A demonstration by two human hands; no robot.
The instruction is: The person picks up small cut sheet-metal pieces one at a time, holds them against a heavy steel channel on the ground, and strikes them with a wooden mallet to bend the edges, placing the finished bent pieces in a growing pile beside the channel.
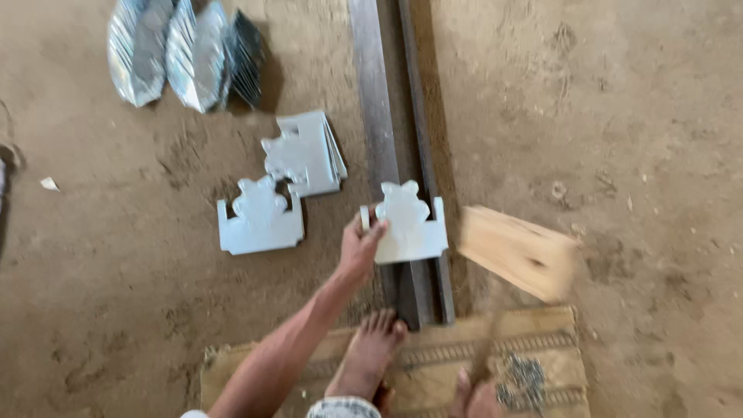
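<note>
Two hands are at work from where I watch, though only one shows plainly. My left hand [361, 249] reaches forward and grips the left edge of a white cut-out metal plate [408, 224], fingers curled over its rim and thumb underneath, so it is closed on that plate. The plate lies flat across a long steel bar [374, 108] that runs away from me up the dirt floor [604, 116]; the plate sits on the near part of that bar, just before the bar's end.

Right of the bar, a blurred wooden block [517, 251] hangs tilted in the air, close to the plate's right edge but apart from it. A thin handle seems to run down from it toward my right hand [481, 399], which shows only as a sliver at the bottom edge; I cannot tell how that hand is closed.

Left of the bar lie two more groups of the same white plates: a single one [259, 220] nearer me, and a small stack [304, 152] just beyond it, nearly touching. Farther up on the left of the bar stand several shiny ribbed metal pieces [182, 50], leaning together.

At the bar's near end my bare foot [367, 352] rests on a piece of cardboard [542, 340], toes touching the bar's end. A dark cluster of small bits [525, 379] sits on the cardboard to the right of the bar.
</note>
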